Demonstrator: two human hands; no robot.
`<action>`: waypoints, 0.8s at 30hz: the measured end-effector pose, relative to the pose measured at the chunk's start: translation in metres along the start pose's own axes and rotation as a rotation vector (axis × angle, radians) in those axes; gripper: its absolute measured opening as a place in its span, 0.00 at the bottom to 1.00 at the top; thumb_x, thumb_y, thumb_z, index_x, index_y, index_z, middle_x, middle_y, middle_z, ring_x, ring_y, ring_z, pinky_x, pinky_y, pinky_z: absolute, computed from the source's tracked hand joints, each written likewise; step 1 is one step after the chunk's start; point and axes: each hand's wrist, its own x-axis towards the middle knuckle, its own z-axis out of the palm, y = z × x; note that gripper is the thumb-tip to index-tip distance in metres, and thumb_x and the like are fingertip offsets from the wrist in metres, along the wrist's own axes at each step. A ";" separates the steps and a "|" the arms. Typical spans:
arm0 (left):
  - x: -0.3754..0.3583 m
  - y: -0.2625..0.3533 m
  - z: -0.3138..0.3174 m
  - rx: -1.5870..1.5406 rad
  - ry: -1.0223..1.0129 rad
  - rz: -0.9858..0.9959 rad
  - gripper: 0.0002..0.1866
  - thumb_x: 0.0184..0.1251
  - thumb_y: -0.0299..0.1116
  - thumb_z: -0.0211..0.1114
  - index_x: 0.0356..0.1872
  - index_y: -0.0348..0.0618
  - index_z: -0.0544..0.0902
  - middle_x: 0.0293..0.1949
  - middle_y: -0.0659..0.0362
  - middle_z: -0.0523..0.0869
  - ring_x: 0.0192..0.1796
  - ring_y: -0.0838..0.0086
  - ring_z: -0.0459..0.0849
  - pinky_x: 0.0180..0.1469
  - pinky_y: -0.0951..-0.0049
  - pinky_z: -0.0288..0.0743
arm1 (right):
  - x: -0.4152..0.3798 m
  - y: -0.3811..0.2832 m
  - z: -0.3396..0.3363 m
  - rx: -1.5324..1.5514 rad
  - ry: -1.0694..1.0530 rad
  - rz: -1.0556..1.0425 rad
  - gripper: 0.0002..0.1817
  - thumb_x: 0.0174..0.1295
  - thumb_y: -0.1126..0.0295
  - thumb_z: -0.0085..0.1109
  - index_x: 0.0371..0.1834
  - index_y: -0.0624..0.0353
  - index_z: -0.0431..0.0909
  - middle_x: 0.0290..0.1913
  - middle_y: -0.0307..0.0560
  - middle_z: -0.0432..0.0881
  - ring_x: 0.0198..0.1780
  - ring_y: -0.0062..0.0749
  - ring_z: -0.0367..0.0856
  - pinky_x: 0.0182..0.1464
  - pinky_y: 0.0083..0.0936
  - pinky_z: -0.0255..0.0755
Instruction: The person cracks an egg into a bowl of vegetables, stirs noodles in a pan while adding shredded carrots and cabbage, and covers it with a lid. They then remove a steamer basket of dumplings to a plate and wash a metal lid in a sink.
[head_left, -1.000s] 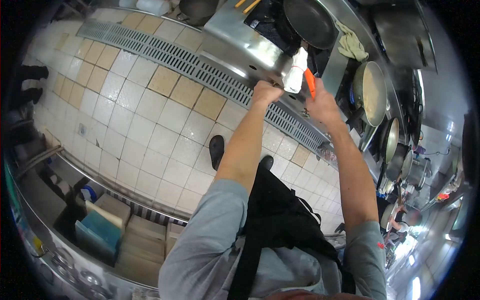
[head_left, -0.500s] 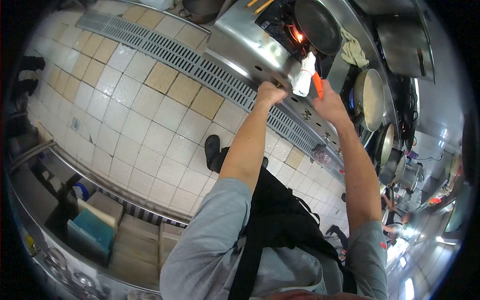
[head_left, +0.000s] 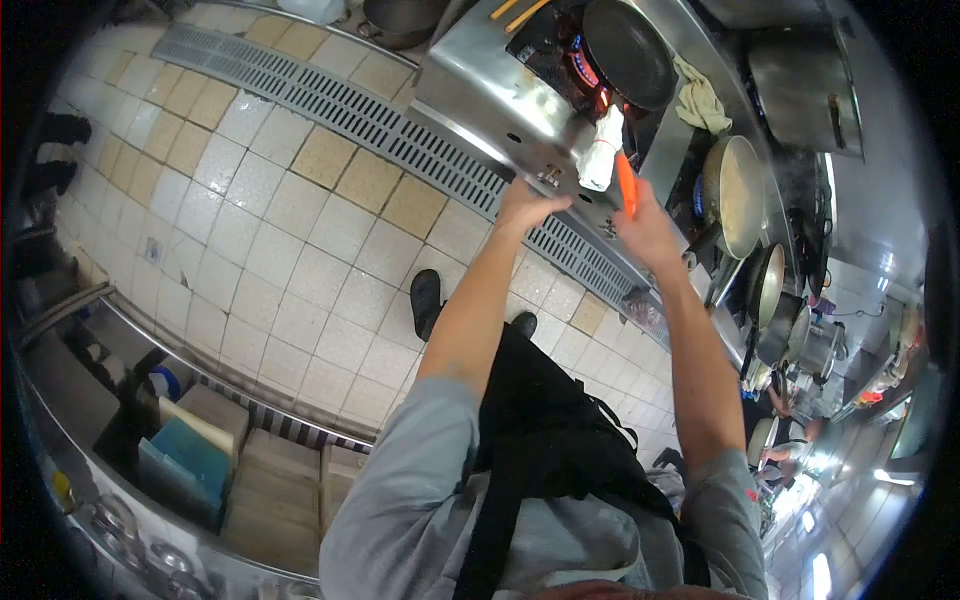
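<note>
My right hand (head_left: pixel 648 232) is closed around an orange stick-shaped lighter (head_left: pixel 627 185), pointed up toward the burner. A small yellow flame glows near its far end, which is partly hidden. Beside it, a white cloth (head_left: pixel 600 150) is wrapped round the handle of a dark frying pan (head_left: pixel 628 55). The pan sits next to a burner (head_left: pixel 584 68) with a ring of flame. My left hand (head_left: pixel 530 205) is at the stove's front panel, just below a control knob (head_left: pixel 548 178). Its thumb is stretched out to the right; the other fingers are partly hidden.
A pan of pale liquid (head_left: pixel 740 198) stands over blue flame to the right, with more pans beyond. A cloth (head_left: pixel 702 100) lies behind the stove. A floor grate (head_left: pixel 330 105) runs along the stove front. Containers and a blue board (head_left: pixel 190 455) stand at lower left. Other people are at far right.
The orange flare at the burner has become a bluish-red ring. My left hand has drawn down from the knob, its thumb now extended. My right hand has pulled slightly back with the lighter.
</note>
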 end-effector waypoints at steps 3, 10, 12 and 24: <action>-0.008 -0.130 0.002 -0.130 0.132 0.118 0.45 0.53 0.47 0.78 0.66 0.27 0.70 0.53 0.40 0.84 0.50 0.57 0.86 0.52 0.65 0.80 | -0.044 0.019 0.007 0.130 -0.017 -0.022 0.34 0.59 0.67 0.57 0.70 0.54 0.59 0.49 0.71 0.81 0.53 0.67 0.82 0.57 0.49 0.74; -0.231 -0.039 0.011 -0.476 -0.040 -0.220 0.33 0.76 0.48 0.60 0.73 0.38 0.66 0.63 0.55 0.79 0.58 0.73 0.78 0.59 0.69 0.71 | -0.177 0.084 0.005 0.562 -0.458 -0.049 0.36 0.65 0.71 0.58 0.76 0.49 0.56 0.38 0.40 0.77 0.28 0.24 0.77 0.29 0.24 0.74; -0.255 -0.004 0.024 -0.508 -0.077 -0.141 0.31 0.77 0.46 0.60 0.73 0.39 0.67 0.61 0.55 0.81 0.56 0.74 0.79 0.58 0.70 0.71 | -0.199 0.083 -0.004 0.697 -0.636 -0.001 0.36 0.66 0.71 0.59 0.77 0.48 0.56 0.38 0.37 0.76 0.26 0.18 0.75 0.25 0.18 0.71; -0.410 0.094 0.048 -0.436 0.414 0.679 0.28 0.76 0.33 0.61 0.73 0.39 0.66 0.56 0.59 0.82 0.55 0.79 0.79 0.56 0.75 0.77 | -0.205 0.035 -0.020 0.754 -1.060 -0.625 0.25 0.71 0.74 0.56 0.70 0.61 0.63 0.51 0.45 0.78 0.40 0.28 0.83 0.33 0.25 0.84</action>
